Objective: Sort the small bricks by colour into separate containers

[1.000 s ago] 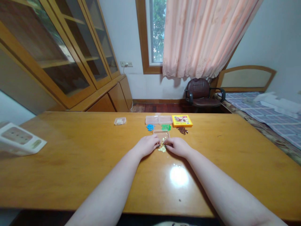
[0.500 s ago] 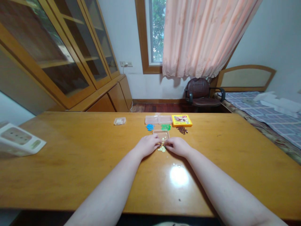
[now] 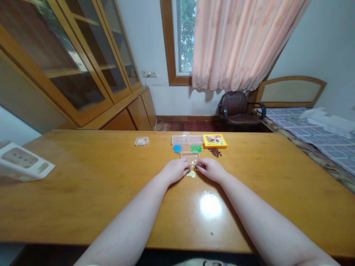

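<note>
I am holding both hands low at the wooden surface (image 3: 111, 192), with a pile of cream pieces (image 3: 191, 174) lying between them at the middle of my clock. My left hand (image 3: 174, 171) is resting toward nine o'clock, its fingers bending loosely inward, tips sitting close to the pile. My right hand (image 3: 210, 170) is resting toward three, thumb and forefinger standing near each other beside the pile. The tips are showing too small for me to be telling whether either hand is gripping a piece.

Just beyond the pile, at twelve, a shallow clear tray (image 3: 186, 158) is lying open, a few cream bits showing toward its near edge. Farther out, blue pieces (image 3: 177, 149) are lying at eleven, green pieces (image 3: 196, 148) almost at twelve, and brown pieces (image 3: 215, 152) between one and two. A clear two-part tray (image 3: 179, 140) is lying behind the blue and green, and a yellow printed box (image 3: 215, 141) is lying just beside it at one. Well apart, at ten, a small clear container (image 3: 141, 141) is sitting alone
</note>
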`<state>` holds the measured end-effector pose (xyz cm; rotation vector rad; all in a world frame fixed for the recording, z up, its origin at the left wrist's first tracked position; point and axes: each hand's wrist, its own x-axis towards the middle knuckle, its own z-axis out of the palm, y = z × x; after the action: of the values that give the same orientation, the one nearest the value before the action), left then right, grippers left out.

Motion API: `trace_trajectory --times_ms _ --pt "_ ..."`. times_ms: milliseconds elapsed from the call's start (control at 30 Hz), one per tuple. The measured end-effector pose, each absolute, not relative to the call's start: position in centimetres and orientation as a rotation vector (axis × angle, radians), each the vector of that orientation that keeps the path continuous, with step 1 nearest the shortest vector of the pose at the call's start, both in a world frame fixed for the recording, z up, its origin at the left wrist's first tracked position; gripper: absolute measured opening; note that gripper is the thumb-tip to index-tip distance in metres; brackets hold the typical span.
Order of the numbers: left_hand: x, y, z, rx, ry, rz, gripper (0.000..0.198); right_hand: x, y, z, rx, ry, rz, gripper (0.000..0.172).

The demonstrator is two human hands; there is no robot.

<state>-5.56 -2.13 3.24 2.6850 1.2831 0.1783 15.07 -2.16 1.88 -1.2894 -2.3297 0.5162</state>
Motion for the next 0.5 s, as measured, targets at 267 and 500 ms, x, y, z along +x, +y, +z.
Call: trace_trajectory --times_ms 267,500 --pt "-5.37 -2.17 3.26 2.690 1.293 0.163 0.016 15.48 -2.01 1.54 -1.223 -2.444 0.552 0.018" --pt "-5.67 -2.40 4.06 2.652 1.340 0.251 0.017 15.50 -1.57 1.08 -1.330 -2.152 0.486 0.022"
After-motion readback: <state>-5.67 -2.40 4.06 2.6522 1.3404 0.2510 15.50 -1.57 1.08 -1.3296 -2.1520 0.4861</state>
